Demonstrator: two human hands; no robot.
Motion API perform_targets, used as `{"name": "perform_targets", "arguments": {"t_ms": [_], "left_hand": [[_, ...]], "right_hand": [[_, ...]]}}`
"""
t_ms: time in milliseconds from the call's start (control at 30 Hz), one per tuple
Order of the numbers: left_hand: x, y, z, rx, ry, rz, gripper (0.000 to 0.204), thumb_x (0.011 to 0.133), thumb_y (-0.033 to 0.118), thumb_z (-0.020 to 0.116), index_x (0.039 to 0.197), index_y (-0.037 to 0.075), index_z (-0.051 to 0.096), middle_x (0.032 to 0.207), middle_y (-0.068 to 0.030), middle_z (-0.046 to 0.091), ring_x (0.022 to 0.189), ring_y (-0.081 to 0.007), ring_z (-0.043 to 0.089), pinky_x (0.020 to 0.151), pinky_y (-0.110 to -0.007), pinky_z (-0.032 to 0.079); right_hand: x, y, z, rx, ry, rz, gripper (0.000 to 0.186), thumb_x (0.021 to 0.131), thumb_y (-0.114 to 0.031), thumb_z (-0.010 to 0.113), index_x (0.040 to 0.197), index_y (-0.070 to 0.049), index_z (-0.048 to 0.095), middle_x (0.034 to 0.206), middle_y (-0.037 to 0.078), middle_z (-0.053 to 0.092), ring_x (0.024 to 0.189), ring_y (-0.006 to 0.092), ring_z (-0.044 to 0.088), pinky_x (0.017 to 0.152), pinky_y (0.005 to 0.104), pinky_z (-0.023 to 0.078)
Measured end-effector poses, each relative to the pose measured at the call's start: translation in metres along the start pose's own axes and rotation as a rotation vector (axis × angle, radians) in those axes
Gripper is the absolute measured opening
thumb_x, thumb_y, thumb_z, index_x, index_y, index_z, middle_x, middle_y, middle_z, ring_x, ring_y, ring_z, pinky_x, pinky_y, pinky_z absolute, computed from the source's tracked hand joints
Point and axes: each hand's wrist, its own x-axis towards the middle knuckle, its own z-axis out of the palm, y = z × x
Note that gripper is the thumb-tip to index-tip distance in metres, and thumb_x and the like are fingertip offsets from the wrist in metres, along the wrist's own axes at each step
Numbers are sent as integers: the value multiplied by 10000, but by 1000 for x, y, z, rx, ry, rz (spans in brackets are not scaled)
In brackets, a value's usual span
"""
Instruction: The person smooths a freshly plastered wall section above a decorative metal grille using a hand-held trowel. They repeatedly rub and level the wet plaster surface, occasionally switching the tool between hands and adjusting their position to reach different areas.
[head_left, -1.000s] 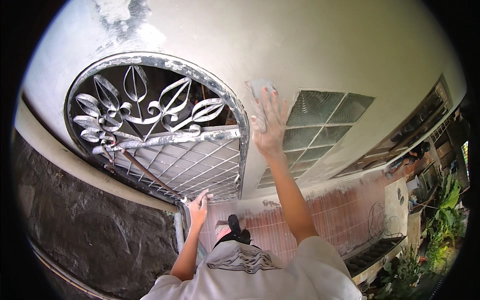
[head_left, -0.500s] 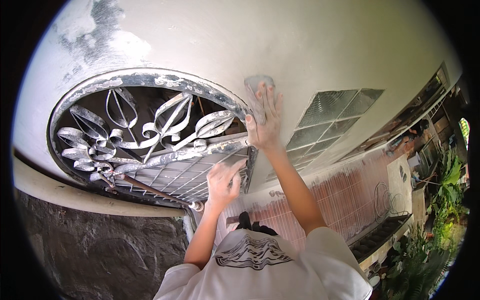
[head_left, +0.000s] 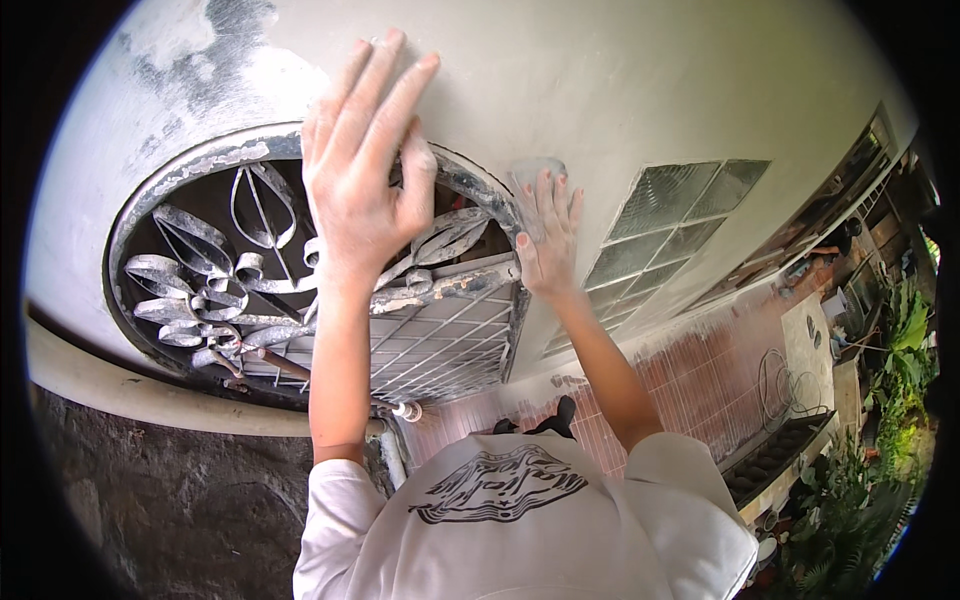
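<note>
White dust coats both my hands. My right hand (head_left: 550, 235) lies flat on the pale wall (head_left: 640, 90), just right of the arched opening. Beneath its fingers is a flat grey piece of sandpaper (head_left: 540, 168), its top edge showing past the fingertips. My left hand (head_left: 365, 165) is raised over the arch's dark, flaking frame (head_left: 235, 152), fingers stretched upward and apart, with nothing in it. I cannot tell whether its fingertips touch the wall. Behind the left hand and forearm, part of the scrolled metal grille (head_left: 265, 265) is hidden.
A rusty pipe (head_left: 285, 365) with a white fitting (head_left: 408, 411) crosses below the grille. To the right is a paned glass window (head_left: 665, 220). Dusty red tiles (head_left: 690, 360) cover the floor. A dark tray (head_left: 780, 460) and plants (head_left: 905, 340) stand farther right.
My left hand has risen from in front of the lower grille to above the arch, its fingers spreading out. My right hand stays against the wall with the sandpaper, little changed.
</note>
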Motion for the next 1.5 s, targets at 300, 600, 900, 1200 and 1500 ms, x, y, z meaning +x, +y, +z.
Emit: {"name": "perform_targets", "arguments": {"t_ms": [300, 600, 900, 1200, 1500], "left_hand": [[29, -82, -52, 295, 40, 153, 416, 1042, 287, 456, 1420, 188, 597, 1513, -48, 520, 1476, -295, 368, 1220, -453, 246], [28, -98, -68, 634, -113, -57, 503, 997, 172, 395, 1464, 9, 488, 1623, -168, 320, 1531, -375, 202, 1240, -505, 115], [50, -111, -101, 519, -378, -91, 495, 1004, 232, 436, 1463, 64, 516, 1637, -167, 290, 1528, -425, 165, 1231, -539, 114], [116, -190, -154, 552, -63, 13, 455, 1027, 211, 411, 1441, 80, 549, 1594, -144, 387, 1502, -386, 271, 1224, -491, 193], [122, -213, -170, 541, 25, 31, 474, 1024, 176, 371, 1455, 49, 522, 1582, -172, 396, 1494, -370, 298, 1227, -458, 194]], "right_hand": [[-21, 9, 15, -13, 103, -71, 530, 1026, -316, 357, 1473, -77, 515, 1626, 139, 329, 1531, 381, 194, 1208, 623, 25], [12, 23, -18, -89, 59, -50, 525, 1027, -329, 364, 1466, -89, 524, 1623, 115, 344, 1523, 359, 235, 1208, 624, 44], [74, 42, -35, -171, 207, -221, 518, 1028, -344, 361, 1442, -96, 550, 1563, 87, 450, 1473, 350, 347, 1208, 598, 130], [64, 70, -26, -407, 266, -286, 519, 1028, -344, 348, 1418, -94, 582, 1556, 101, 456, 1466, 340, 362, 1200, 573, 193], [64, 65, -31, -325, 259, -272, 568, 1031, -342, 305, 1417, -18, 568, 1539, 158, 470, 1462, 401, 352, 1210, 540, 143]]}}
